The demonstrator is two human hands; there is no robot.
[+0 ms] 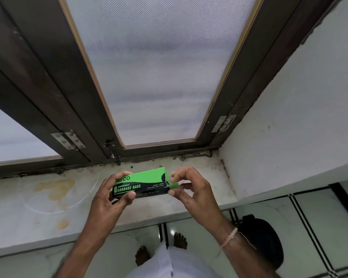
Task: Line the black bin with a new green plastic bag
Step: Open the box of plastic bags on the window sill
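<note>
left hand [117, 192] grips the garbage bag box [141, 184] at centre frame; right hand [189, 189] pinches what seems its end flap [174, 185]. steady the box, pull gently. black bin [263, 243] sits lower right.

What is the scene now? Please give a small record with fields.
held item: green and black cardboard box of garbage bags
left hand: grips the box's left end
right hand: pinches a green flap at the box's right end
below: stained pale marble window ledge
bin: round black bin on the floor, lower right
</note>
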